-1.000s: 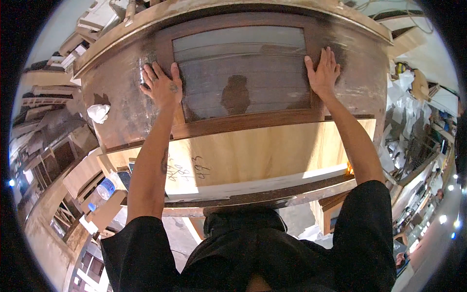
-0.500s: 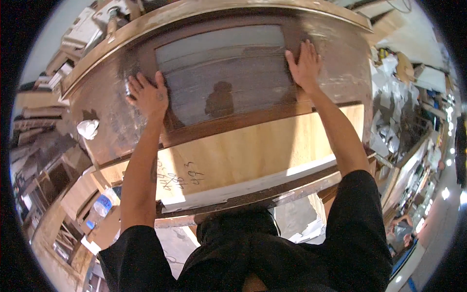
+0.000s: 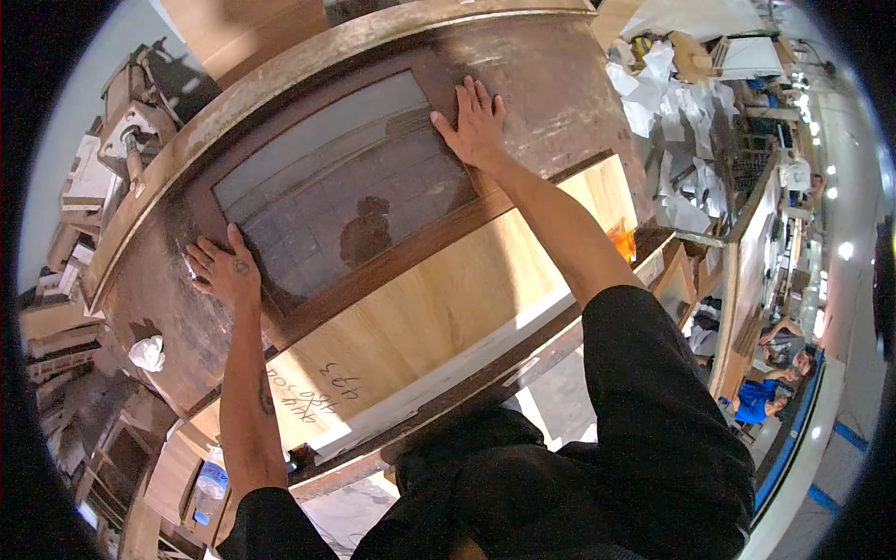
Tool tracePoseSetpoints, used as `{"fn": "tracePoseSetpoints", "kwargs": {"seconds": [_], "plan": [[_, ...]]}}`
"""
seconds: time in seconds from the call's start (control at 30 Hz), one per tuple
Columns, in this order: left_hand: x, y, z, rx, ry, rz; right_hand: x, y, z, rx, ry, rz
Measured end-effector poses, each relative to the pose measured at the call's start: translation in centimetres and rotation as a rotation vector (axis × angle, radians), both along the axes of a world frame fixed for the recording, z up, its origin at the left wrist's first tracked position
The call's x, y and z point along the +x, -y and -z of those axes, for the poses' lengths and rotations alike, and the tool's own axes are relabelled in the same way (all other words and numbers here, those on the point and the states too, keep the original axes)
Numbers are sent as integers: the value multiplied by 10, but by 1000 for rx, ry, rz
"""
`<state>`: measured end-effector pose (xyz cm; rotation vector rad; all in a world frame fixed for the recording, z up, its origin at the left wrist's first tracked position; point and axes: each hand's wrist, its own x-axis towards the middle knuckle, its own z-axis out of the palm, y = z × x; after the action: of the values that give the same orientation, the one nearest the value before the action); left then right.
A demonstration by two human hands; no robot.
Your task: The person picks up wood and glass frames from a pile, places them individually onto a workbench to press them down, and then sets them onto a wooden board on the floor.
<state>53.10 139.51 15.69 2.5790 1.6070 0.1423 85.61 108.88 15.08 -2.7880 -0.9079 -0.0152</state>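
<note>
A dark brown wooden frame (image 3: 350, 283) with a glossy glass-like panel (image 3: 327, 177) in it lies flat on a worn brown workbench (image 3: 541, 65). My left hand (image 3: 227, 271) rests on the left end of the frame, its fingers spread. At the opposite end, my right hand (image 3: 475, 126) lies with straight fingers and the thumb apart, its palm against the frame's right side. Neither hand grasps anything. Along the near side of the frame runs a pale plywood board (image 3: 448, 271) with handwriting on it. A dark reflection shows in the panel.
A crumpled white wad (image 3: 147, 353) sits at the bench's left. Below it stands a plastic bottle with a blue label (image 3: 212, 481). A metal vise (image 3: 131, 140) is beyond the far left edge. White sheets (image 3: 686, 112) are heaped at right; a person in blue (image 3: 754, 401) is farther off.
The view has turned to the right, so the bench and frame appear tilted and shifted left. Both hands stay at the frame's two ends, open as before.
</note>
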Motion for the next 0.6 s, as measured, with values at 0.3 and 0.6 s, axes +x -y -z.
{"fn": "tracePoseSetpoints", "kwargs": {"seconds": [0.3,0.6], "plan": [[-5,-6,6,63,-81,-23,2,-9,17,3,132,-30],[-5,-4,-7,-43,-29,-19,16,5,33,38,136,-25]]}}
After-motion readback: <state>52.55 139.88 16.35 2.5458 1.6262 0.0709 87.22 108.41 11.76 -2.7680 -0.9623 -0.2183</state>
